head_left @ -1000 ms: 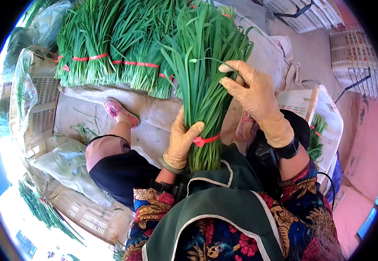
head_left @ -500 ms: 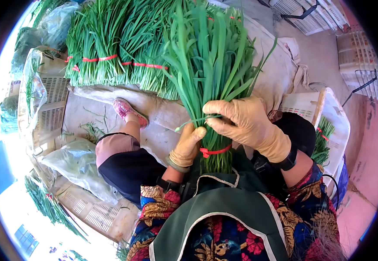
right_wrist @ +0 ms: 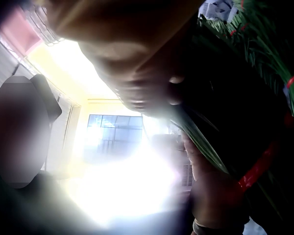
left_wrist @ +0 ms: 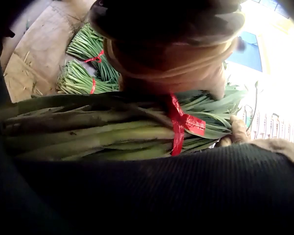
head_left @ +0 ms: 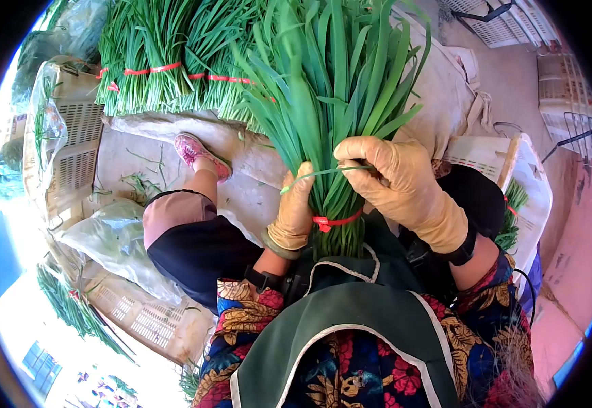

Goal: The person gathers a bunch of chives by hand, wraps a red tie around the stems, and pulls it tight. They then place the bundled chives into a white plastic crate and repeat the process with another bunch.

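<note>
An upright bundle of garlic chives (head_left: 340, 81) stands in front of the apron, leaves fanned at the top, bound low with a red tie (head_left: 340, 221). My gloved left hand (head_left: 291, 216) grips it from the left just above the tie, the thumb up along the front and the other fingers hidden behind. My gloved right hand (head_left: 405, 187) pinches a single thin chive stalk (head_left: 316, 175) between thumb and forefinger, stretched sideways across the bundle's front. In the left wrist view the bundle lies across the frame, its red tie (left_wrist: 178, 125) near the middle.
More tied chive bundles (head_left: 167, 75) stand in a row at the back left. Crates (head_left: 71, 143) and a plastic bag (head_left: 122, 241) line the left side. A white crate (head_left: 527, 183) with chives is at the right. Loose scraps lie on the floor.
The right hand has come down from the bundle's upper right side to its front, bringing the pinched stalk along. The left hand keeps its grip on the bundle.
</note>
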The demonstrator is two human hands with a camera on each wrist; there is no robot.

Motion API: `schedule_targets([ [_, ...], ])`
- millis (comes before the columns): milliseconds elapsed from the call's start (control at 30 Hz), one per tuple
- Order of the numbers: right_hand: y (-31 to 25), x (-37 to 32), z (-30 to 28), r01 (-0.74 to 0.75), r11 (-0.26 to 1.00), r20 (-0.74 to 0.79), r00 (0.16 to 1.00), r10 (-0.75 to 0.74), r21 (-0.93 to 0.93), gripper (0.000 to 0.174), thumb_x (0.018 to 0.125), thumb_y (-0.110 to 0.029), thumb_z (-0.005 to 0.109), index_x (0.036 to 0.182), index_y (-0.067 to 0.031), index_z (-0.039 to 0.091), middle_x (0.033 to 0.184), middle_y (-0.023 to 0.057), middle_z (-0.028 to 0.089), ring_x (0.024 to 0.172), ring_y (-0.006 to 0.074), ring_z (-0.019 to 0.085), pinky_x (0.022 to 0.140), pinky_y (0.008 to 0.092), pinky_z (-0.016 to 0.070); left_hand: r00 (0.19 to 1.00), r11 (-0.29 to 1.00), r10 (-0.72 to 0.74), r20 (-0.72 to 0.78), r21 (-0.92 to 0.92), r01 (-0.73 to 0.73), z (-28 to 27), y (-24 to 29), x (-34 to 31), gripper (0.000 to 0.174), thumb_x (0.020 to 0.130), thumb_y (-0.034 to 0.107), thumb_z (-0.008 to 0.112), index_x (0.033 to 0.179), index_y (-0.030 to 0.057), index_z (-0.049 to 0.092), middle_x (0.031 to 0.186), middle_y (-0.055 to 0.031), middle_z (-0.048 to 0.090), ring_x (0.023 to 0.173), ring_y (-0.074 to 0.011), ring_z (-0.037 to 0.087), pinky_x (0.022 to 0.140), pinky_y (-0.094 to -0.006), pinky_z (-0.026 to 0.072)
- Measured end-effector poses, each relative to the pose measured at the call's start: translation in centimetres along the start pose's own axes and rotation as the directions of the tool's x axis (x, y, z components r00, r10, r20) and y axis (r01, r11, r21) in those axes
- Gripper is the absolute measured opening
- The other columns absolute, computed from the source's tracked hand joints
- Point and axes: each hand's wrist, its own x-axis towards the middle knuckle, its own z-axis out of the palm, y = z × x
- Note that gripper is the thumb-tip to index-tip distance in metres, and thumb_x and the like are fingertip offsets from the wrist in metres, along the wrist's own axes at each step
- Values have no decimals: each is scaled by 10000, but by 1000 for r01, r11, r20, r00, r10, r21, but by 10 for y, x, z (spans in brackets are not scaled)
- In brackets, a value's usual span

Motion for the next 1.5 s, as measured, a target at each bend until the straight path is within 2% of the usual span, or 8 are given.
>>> schedule_targets([
  [167, -4, -1, 5, -81, 994, -28, 996, 83, 73, 199, 819, -33, 703, 991, -69, 608, 713, 65, 624, 581, 199, 615, 520, 282, 473, 994, 999, 42, 100, -16, -41, 16, 15, -4, 601, 842, 364, 735, 1260, -7, 515, 1185, -73, 594, 1056, -163, 571, 919, -325, 467],
  [300, -4, -2, 5, -178, 981, -12, 984, 179, 84, 198, 832, -49, 706, 990, -66, 589, 644, 38, 566, 517, 131, 546, 485, 260, 429, 997, 998, -45, 60, -38, 47, 16, 17, -1, 512, 858, 302, 728, 1233, 7, 544, 1127, -55, 628, 996, -139, 592, 878, -302, 484],
  [633, 7, 0, 16, -284, 942, -101, 947, 304, 177, 249, 814, -58, 739, 923, -39, 516, 546, -26, 427, 473, 51, 386, 440, 230, 323, 999, 997, 20, -49, -69, -24, 21, 18, 2, 446, 841, 198, 756, 1191, 25, 541, 1096, -61, 638, 968, -139, 608, 863, -291, 505],
  [767, 7, 3, 21, -342, 884, -115, 912, 394, 318, 288, 814, -76, 750, 961, -23, 507, 596, -19, 449, 530, 37, 396, 470, 216, 341, 994, 996, 56, -96, -61, -62, 20, 15, 4, 492, 833, 159, 762, 1229, 25, 501, 1120, -67, 624, 980, -138, 605, 866, -292, 510],
  [867, 5, 9, 18, -347, 916, -96, 924, 371, 202, 298, 817, -101, 754, 981, -20, 518, 592, -21, 449, 530, 40, 391, 477, 219, 346, 988, 996, 71, -138, -34, -77, 19, 14, 5, 509, 829, 125, 761, 1242, 19, 484, 1118, -75, 620, 960, -140, 610, 840, -287, 523],
  [1033, 23, 13, 21, -455, 849, -58, 872, 486, 269, 232, 824, -125, 747, 923, 22, 597, 627, -8, 521, 566, 50, 440, 502, 230, 374, 975, 994, 111, -190, 31, -107, 21, 13, 5, 472, 816, 65, 759, 1200, 10, 490, 1088, -85, 624, 914, -145, 621, 788, -287, 542],
  [1267, 28, 17, 14, -574, 606, 150, 782, 605, 550, 164, 837, -102, 724, 900, 11, 622, 681, -24, 574, 583, 40, 494, 520, 211, 398, 945, 983, 174, -279, 104, -150, 10, 8, 13, 382, 798, 75, 779, 1067, -11, 522, 953, -95, 652, 791, -139, 626, 693, -280, 538],
  [1500, 12, 5, 29, -353, 864, 21, 929, 371, 360, 95, 901, -118, 647, 952, -44, 619, 745, -36, 587, 563, 10, 445, 493, 181, 350, 935, 997, 72, -346, -12, -82, 5, 2, 18, 382, 792, 98, 781, 1047, -14, 520, 944, -116, 656, 757, -169, 651, 652, -288, 555],
])
